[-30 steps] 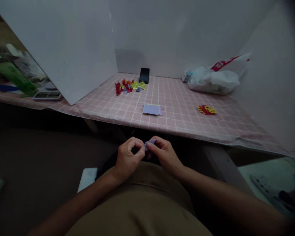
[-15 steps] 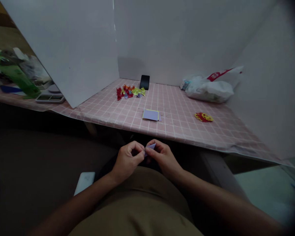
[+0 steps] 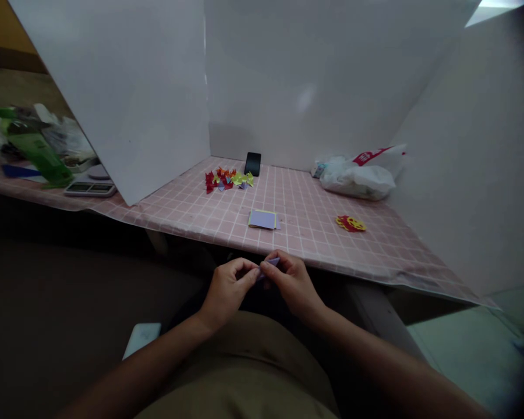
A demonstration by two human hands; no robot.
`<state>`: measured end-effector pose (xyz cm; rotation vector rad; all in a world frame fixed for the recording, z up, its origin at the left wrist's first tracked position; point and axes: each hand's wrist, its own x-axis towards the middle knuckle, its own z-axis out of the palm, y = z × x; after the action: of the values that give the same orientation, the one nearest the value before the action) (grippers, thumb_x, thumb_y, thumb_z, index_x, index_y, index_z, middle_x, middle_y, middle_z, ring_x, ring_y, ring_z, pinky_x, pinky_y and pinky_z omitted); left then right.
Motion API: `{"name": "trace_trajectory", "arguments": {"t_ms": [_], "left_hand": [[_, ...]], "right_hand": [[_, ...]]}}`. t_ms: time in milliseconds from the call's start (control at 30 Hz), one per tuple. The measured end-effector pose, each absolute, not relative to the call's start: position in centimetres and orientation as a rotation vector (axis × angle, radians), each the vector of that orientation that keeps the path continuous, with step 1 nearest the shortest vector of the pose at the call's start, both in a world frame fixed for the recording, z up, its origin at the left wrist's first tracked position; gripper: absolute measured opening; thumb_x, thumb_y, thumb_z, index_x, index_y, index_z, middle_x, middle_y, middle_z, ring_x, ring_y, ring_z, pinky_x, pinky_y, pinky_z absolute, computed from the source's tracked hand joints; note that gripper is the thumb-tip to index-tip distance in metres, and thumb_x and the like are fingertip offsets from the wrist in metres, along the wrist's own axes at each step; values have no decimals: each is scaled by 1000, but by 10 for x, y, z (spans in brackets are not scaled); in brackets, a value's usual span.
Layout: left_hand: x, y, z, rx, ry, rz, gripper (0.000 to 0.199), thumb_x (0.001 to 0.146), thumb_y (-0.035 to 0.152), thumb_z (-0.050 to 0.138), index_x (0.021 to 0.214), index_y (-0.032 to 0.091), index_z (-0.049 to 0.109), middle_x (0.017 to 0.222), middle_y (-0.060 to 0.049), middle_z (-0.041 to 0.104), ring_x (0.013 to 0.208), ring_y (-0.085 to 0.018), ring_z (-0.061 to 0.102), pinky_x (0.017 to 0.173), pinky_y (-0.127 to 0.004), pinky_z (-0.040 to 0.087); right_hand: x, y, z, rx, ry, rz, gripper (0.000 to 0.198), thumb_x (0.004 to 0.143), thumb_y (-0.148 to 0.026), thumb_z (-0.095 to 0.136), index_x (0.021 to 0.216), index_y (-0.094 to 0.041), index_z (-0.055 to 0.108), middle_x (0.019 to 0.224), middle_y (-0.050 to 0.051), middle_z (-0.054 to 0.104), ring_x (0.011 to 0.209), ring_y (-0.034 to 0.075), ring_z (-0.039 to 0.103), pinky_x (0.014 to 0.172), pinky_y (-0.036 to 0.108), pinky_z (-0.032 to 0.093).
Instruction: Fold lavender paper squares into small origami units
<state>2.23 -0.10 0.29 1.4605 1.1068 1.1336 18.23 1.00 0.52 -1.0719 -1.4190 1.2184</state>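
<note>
A small piece of folded purple paper (image 3: 274, 262) is pinched between my two hands, just in front of the table edge and above my lap. My left hand (image 3: 229, 291) grips its left end between thumb and forefinger. Thumb and fingers of my right hand (image 3: 294, 285) close on the other end, and a pointed tip sticks out past them. Most of the paper is covered by my fingers. Beyond my hands, a stack of purple and yellow paper squares (image 3: 262, 219) lies on the table.
Several folded red, orange, yellow and purple paper figures (image 3: 229, 179) sit near a black phone (image 3: 252, 164) on the pink checked tablecloth (image 3: 192, 215). Red and yellow cut-out pieces (image 3: 350, 223) and a white plastic bag (image 3: 358, 177) lie right. A scale (image 3: 90, 187) and green bottle (image 3: 37, 151) stand left.
The camera view has tilted up slightly, so the table appears lower. Both hands keep hold of the purple paper and have come a little closer together around it.
</note>
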Motion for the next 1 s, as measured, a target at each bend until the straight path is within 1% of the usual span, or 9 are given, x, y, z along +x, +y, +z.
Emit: {"name": "trace_trajectory", "arguments": {"t_ms": [167,267,400,500,567,667,833,1000], "left_hand": [[21,-1,5,1441,1107,1090,24,85,35,61,74,15,67,68,-2,63,66,-14,54,63,-26,42],[19,0,4,1400,1078,1063,24,85,35,62,73,15,66,66,0,60,63,-13,51,61,-25,40],[18,-1,2,1412,1043,1045,23,86,34,61,76,15,68,69,-1,62,65,-13,53,62,-25,41],[18,-2,3,1445,1028,1055,22,87,34,60,82,15,71,74,-3,66,70,-15,56,66,-26,43],[19,-2,4,1441,1026,1057,20,85,33,63,83,15,72,76,-3,68,71,-15,57,66,-26,43],[21,-3,4,1411,1035,1049,19,83,34,66,80,16,70,73,-2,67,66,-14,56,62,-25,42],[21,-6,5,1465,1054,1060,24,87,35,62,73,16,67,66,0,62,62,-13,51,59,-24,40],[18,-6,7,1429,1008,1036,25,88,33,60,73,15,66,66,-1,62,63,-13,53,62,-25,42]], "right_hand": [[182,10,11,-1043,-1389,1339,25,84,-38,67,71,-17,58,60,-3,58,51,9,51,53,24,38],[185,11,14,-1043,-1443,1392,23,82,-38,68,75,-17,59,63,-2,61,52,10,54,55,24,41],[187,13,16,-1123,-1517,1381,22,77,-35,71,72,-16,60,60,-1,62,51,11,55,52,24,39],[187,12,18,-1167,-1523,1320,22,78,-35,70,70,-17,61,57,-1,61,50,11,54,50,23,36],[186,10,19,-1170,-1508,1294,23,78,-36,70,69,-17,61,55,-2,60,49,10,53,50,23,35],[183,7,20,-1170,-1492,1270,24,79,-36,69,67,-18,61,54,-2,59,48,10,52,49,23,36],[180,3,18,-1171,-1458,1237,25,80,-38,70,67,-18,60,54,-2,60,48,11,53,48,23,37],[180,5,15,-1134,-1399,1363,28,78,-40,72,67,-17,59,54,-1,62,46,10,52,47,22,36]]}}
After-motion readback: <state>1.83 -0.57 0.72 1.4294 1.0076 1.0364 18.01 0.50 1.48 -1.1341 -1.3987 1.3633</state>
